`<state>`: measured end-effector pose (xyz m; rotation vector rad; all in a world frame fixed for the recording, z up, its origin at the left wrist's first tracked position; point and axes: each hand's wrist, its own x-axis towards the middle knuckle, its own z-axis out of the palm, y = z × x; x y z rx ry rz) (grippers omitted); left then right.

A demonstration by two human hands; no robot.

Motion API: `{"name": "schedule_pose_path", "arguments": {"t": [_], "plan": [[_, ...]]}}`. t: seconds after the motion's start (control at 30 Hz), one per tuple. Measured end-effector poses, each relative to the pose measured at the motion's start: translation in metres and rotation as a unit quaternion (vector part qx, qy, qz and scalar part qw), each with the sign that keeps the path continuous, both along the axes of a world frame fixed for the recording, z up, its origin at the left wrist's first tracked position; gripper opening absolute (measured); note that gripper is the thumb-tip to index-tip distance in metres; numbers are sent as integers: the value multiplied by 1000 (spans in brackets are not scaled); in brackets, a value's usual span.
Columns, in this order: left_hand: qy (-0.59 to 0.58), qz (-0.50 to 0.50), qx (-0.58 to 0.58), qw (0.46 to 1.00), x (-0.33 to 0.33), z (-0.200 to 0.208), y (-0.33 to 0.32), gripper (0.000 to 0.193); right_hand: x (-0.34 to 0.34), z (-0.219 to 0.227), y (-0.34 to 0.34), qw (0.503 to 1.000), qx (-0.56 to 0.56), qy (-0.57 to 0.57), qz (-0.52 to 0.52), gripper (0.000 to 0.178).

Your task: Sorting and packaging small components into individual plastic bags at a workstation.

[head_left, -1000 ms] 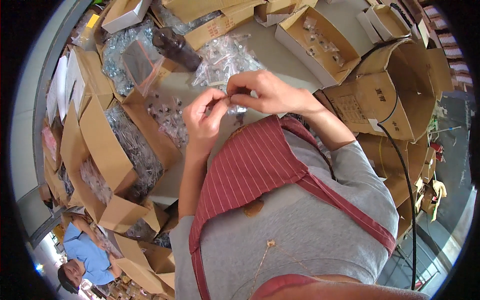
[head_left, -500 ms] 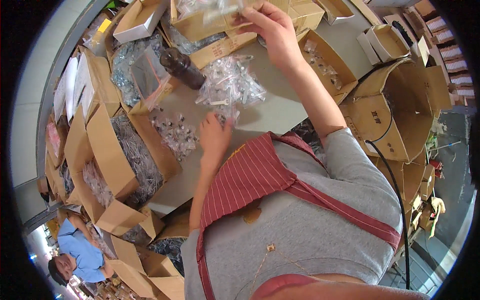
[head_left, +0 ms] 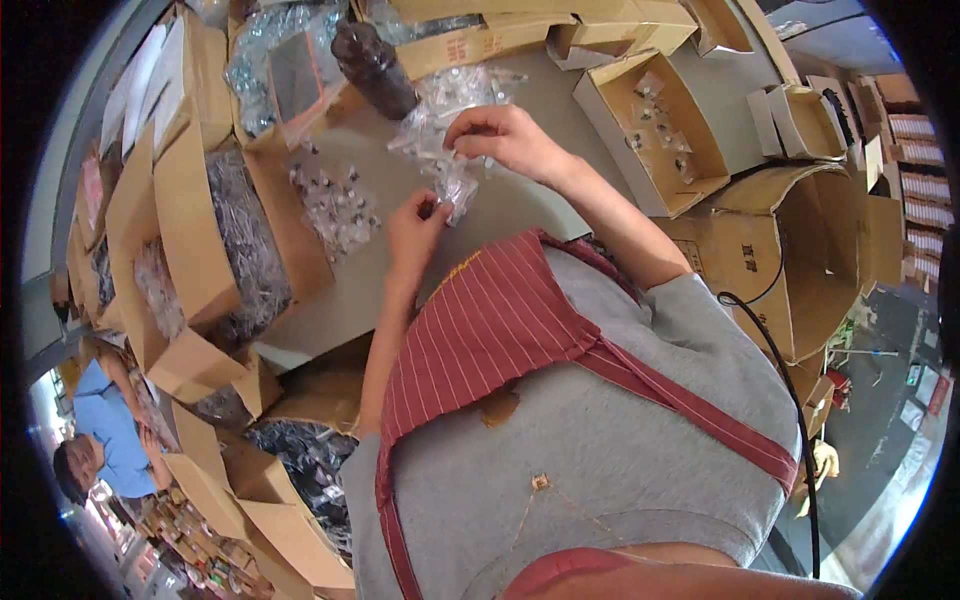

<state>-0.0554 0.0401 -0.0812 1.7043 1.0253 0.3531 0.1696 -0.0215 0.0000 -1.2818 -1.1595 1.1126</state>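
Both hands pinch shut on a small clear plastic bag w/ tiny parts: left hand at its bottom, right hand at top. Bag sits just above grey surface.

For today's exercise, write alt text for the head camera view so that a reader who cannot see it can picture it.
Seen from above, a person in a striped apron holds a small clear plastic bag between the left hand and right hand over a grey table, ringed by cardboard boxes of small packaged parts.

grey worktable | cardboard boxes all round | dark floor right
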Motion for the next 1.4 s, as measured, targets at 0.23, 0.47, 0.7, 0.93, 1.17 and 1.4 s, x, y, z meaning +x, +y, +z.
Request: {"name": "schedule_pose_path", "arguments": {"t": [0.23, 0.47, 0.7, 0.93, 1.17, 1.4], "plan": [[-247, 71, -184, 949, 10, 62, -17, 8, -2, -2, -16, 993, -38, -87, 77, 45], [-324, 191, -232, 897, 20, 73, -21, 14, 3, 6, -20, 986, -100, 88, 97, 37], [-324, 200, -221, 898, 18, 74, -22, 15, 11, 24, -30, 970, -148, 161, 111, 19], [-190, 90, -83, 974, 22, 96, -25, 13, 11, 28, -37, 955, -178, 202, 121, 13], [-108, -36, -229, 967, 33, 135, -24, 19, -10, 41, -42, 977, -138, 112, 115, 11], [-181, -15, -211, 961, 34, 131, -32, 21, -12, 52, -43, 958, -168, 221, 66, 17]]}}
